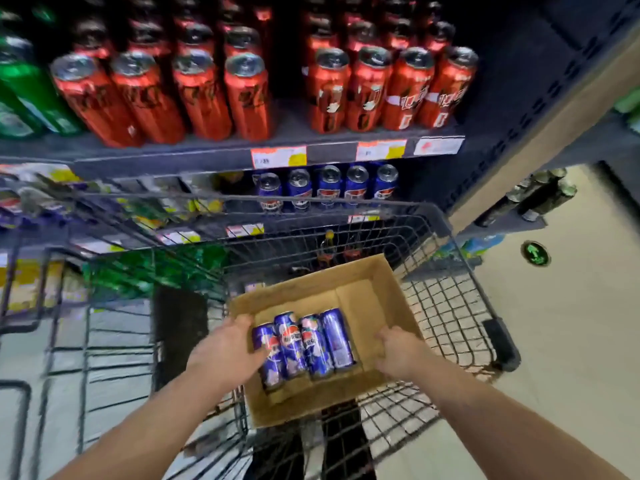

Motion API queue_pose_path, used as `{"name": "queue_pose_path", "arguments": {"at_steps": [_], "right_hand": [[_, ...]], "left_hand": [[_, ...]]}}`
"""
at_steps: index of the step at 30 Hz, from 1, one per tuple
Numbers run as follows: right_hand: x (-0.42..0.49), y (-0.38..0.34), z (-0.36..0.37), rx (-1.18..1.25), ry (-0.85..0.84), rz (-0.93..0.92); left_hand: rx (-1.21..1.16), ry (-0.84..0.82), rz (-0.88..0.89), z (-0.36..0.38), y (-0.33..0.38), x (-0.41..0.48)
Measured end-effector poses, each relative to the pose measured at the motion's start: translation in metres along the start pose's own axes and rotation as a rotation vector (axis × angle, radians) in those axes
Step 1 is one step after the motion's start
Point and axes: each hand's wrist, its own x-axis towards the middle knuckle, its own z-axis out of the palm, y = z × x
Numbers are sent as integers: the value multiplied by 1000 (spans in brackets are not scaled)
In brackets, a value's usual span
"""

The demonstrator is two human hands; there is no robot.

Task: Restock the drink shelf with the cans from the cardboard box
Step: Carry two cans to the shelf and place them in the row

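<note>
Your cardboard box (367, 282) sits in the wire cart (450, 306), and both hands are down at it. Four blue cans (313, 344) lie side by side on the box floor, packed against its near left corner, tops pointing away from you. The far right part of the box floor shows bare cardboard.

Your left hand (228, 351) lies over the box's left wall. Its fingers are fairly straight, with the tips at the rim. The thumb touches the leftmost can (268, 362), and nothing is wrapped in that hand.

Your right hand (398, 351) is inside the box, just right of the cans and apart from them. Its fingers bend downward and the tips are hidden, so I cannot tell whether they hold anything.

Beyond the box's far wall, the drink shelf (207, 161) carries a row of upright blue shelf cans (329, 185). Above that row stand red cans (367, 88), and up to the far left of the box are green cans (24, 95).
</note>
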Motion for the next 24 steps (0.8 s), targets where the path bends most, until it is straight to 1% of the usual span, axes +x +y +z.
{"name": "queue_pose_path", "arguments": {"at_steps": [4, 7, 10, 11, 12, 14, 15, 17, 20, 24], "right_hand": [[74, 7, 17, 14, -96, 12], [119, 0, 33, -16, -162, -27], [153, -8, 51, 43, -167, -7], [164, -9, 58, 95, -151, 5], [173, -9, 64, 173, -150, 21], [190, -8, 81, 365, -169, -6], [196, -6, 88, 376, -140, -35], [210, 1, 105, 397, -73, -28], [221, 6, 120, 428, -126, 93], [213, 7, 108, 486, -119, 85]], "left_hand": [[-91, -45, -98, 35, 2, 30], [-118, -52, -149, 64, 5, 54], [-97, -83, -148, 94, 10, 81], [-90, -84, -152, 104, 11, 88], [-86, -90, -158, 113, 12, 96], [-106, -103, -164, 129, 12, 108], [-123, -107, -162, 138, 11, 114], [-137, -136, -153, 151, 8, 122], [-163, -183, -182, 162, 3, 128], [-240, -206, -210, 166, 2, 127]]}}
